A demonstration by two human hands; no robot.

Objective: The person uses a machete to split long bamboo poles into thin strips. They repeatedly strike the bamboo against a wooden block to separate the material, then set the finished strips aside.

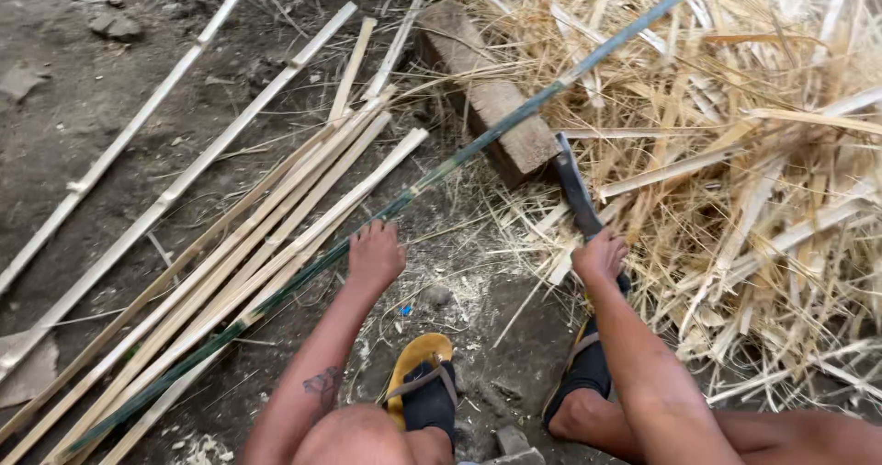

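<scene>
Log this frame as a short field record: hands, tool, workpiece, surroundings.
left hand: grips a long green bamboo strip
right hand: closed on the handle of a dark blade, blade pointing up and away
strip support: strip lies across a wooden block
left of strip: pale split bamboo strips lying on the dirt ground
right side: heap of bamboo shavings
feet: yellow sandals, one under each leg

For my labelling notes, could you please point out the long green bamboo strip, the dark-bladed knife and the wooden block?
long green bamboo strip [478, 148]: head view, mid-length, over the block.
dark-bladed knife [572, 185]: head view, flat of the blade.
wooden block [501, 116]: head view, top face.
</scene>
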